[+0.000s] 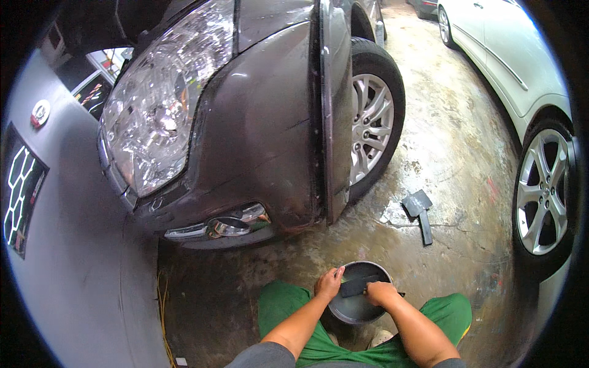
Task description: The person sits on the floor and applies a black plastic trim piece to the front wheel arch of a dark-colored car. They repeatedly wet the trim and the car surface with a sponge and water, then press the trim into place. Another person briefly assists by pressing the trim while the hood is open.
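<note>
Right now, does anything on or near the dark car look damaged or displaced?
Yes: the bumper seems apart from the fender, leaving a dark gap where panels usually meet. A dark paddle-shaped piece lies on the wet floor.

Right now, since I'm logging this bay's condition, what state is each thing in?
Round dark bucket, upright, open-topped
Left hand, closed on the bucket's rim
Dark rectangular pad, held at the bucket's mouth
Right hand, gripping the pad
Concrete floor, wet in patches
Black paddle-shaped piece, lying on the floor
Clear car headlight, seemingly unlit
White car, visible doors shut
</note>
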